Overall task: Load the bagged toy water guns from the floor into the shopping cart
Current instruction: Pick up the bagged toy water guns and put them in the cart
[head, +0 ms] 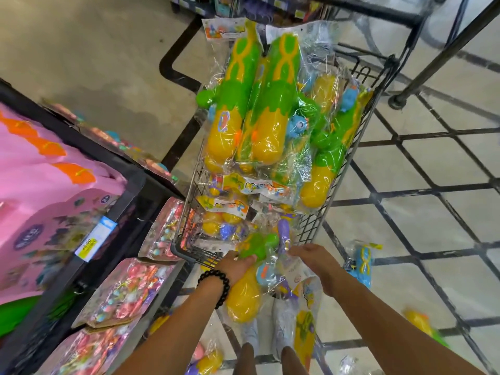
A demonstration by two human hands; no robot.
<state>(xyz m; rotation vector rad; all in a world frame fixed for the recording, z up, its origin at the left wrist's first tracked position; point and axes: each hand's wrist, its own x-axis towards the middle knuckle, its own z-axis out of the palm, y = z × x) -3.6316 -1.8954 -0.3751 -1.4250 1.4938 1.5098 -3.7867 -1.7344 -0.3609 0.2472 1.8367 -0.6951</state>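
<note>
A wire shopping cart (338, 190) stands in front of me, piled with several green-and-yellow bagged water guns (267, 104). At its near end I hold a yellow-and-green bagged water gun (244, 293) over the rim. My left hand (236, 266), with a black bead bracelet on the wrist, grips its green middle. My right hand (315, 262) rests on the clear bag of a purple-and-yellow gun (284, 236) beside it; its fingers are partly hidden. More bagged guns lie on the floor: a blue one (362, 266) at right, a yellow one (422, 324) farther right, another (208, 361) near my feet.
A black store shelf (94, 239) runs along the left, hung with pink toy packs and a price tag. Black metal rack legs (433, 63) stand beyond the cart at top right. The floor is pale tile with dark diagonal lines.
</note>
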